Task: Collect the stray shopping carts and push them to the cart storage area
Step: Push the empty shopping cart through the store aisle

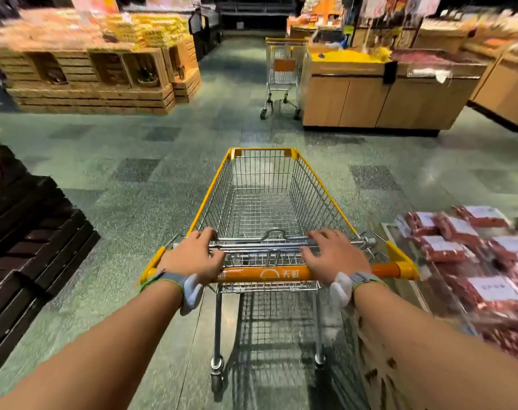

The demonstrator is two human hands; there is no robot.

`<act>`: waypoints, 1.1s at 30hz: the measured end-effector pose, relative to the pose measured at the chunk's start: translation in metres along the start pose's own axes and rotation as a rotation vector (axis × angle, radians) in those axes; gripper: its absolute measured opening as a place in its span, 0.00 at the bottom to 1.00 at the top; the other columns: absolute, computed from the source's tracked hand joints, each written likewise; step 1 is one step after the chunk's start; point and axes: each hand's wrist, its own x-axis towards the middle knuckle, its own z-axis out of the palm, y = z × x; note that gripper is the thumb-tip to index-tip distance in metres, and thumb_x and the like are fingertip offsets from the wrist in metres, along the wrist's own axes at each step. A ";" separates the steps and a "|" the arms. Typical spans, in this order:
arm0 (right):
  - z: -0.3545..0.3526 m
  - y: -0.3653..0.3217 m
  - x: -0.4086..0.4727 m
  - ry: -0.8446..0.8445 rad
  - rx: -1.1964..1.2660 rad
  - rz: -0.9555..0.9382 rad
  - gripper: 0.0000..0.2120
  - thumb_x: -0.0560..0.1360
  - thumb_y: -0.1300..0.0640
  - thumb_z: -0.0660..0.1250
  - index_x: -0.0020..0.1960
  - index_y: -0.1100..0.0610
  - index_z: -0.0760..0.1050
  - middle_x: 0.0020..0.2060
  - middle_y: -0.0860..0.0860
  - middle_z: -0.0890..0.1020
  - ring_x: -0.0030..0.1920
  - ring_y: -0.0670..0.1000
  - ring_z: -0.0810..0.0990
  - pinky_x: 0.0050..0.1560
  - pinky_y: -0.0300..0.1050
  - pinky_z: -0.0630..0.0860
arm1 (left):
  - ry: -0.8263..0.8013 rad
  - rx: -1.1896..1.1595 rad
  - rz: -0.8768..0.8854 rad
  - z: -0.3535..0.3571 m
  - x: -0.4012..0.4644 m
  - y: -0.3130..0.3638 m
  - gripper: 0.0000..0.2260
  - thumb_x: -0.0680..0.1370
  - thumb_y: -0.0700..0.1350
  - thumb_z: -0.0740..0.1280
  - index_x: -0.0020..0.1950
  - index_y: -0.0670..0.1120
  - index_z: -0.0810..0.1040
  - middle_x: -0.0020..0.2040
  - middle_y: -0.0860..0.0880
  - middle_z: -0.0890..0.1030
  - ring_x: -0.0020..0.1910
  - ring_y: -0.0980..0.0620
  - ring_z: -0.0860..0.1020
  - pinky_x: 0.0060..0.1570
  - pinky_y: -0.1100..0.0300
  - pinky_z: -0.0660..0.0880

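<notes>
- Two carts mattered at this moment: the near cart (pixel 263 208), empty and centred in the aisle, and a stray cart (pixel 282 75) standing far ahead, slightly right, close against the left end of a wooden produce counter (pixel 385 99).
- Both hands lay on the near cart's rear. The left hand (pixel 194 257) rested over the orange handle bar (pixel 266 273) with its fingers curled onto the folded wire seat frame; the right hand (pixel 334 255) lay flatter, fingers spread over the same frame, so its hold looked loose rather than a firm grip.
- Judging from the line-up, the step was to drive the near cart into the stray one's back so they nested.
- Doing it well probably meant keeping even pressure from both hands, steering a little right, and slowing before contact.
- Packaged meat trays (pixel 470 247) sat near right, so swinging wide that way risked a knock.
- Wooden crates (pixel 98 78) stood far left, well apart.
</notes>
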 end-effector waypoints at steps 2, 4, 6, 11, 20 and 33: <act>-0.008 0.003 0.046 0.008 -0.002 0.000 0.29 0.80 0.36 0.52 0.78 0.46 0.63 0.76 0.48 0.66 0.77 0.51 0.59 0.66 0.56 0.70 | 0.005 0.033 0.032 -0.003 0.047 0.003 0.17 0.76 0.60 0.53 0.62 0.57 0.67 0.60 0.49 0.76 0.56 0.44 0.78 0.51 0.49 0.74; -0.016 0.006 0.102 0.011 -0.011 0.009 0.30 0.80 0.35 0.52 0.78 0.46 0.62 0.76 0.48 0.65 0.77 0.51 0.58 0.68 0.56 0.69 | 0.009 0.044 0.049 -0.007 0.105 0.005 0.15 0.79 0.58 0.55 0.63 0.56 0.68 0.60 0.49 0.76 0.56 0.44 0.78 0.47 0.51 0.72; -0.024 0.007 0.163 0.007 -0.009 0.029 0.30 0.80 0.35 0.52 0.79 0.46 0.61 0.76 0.48 0.65 0.77 0.52 0.59 0.69 0.56 0.68 | 0.000 0.032 0.032 -0.009 0.168 0.003 0.16 0.78 0.59 0.55 0.64 0.56 0.67 0.59 0.49 0.76 0.56 0.43 0.78 0.48 0.50 0.73; -0.038 0.014 0.265 0.015 -0.044 0.043 0.30 0.81 0.35 0.51 0.79 0.45 0.60 0.76 0.48 0.66 0.76 0.51 0.60 0.68 0.53 0.69 | -0.009 0.033 0.045 -0.014 0.276 0.006 0.16 0.78 0.58 0.55 0.64 0.57 0.67 0.59 0.49 0.75 0.56 0.43 0.78 0.50 0.49 0.75; -0.068 0.036 0.488 0.041 -0.052 0.054 0.29 0.80 0.34 0.50 0.78 0.44 0.62 0.75 0.47 0.67 0.75 0.51 0.61 0.67 0.53 0.70 | 0.005 0.020 0.068 -0.023 0.503 0.015 0.17 0.77 0.60 0.53 0.64 0.58 0.67 0.60 0.51 0.76 0.56 0.46 0.77 0.52 0.49 0.76; -0.108 0.070 0.821 0.026 -0.037 0.052 0.31 0.79 0.33 0.49 0.78 0.45 0.61 0.76 0.48 0.65 0.77 0.51 0.59 0.64 0.56 0.73 | 0.022 0.030 0.066 -0.029 0.837 0.029 0.16 0.76 0.60 0.52 0.62 0.60 0.67 0.63 0.52 0.77 0.53 0.47 0.78 0.44 0.53 0.69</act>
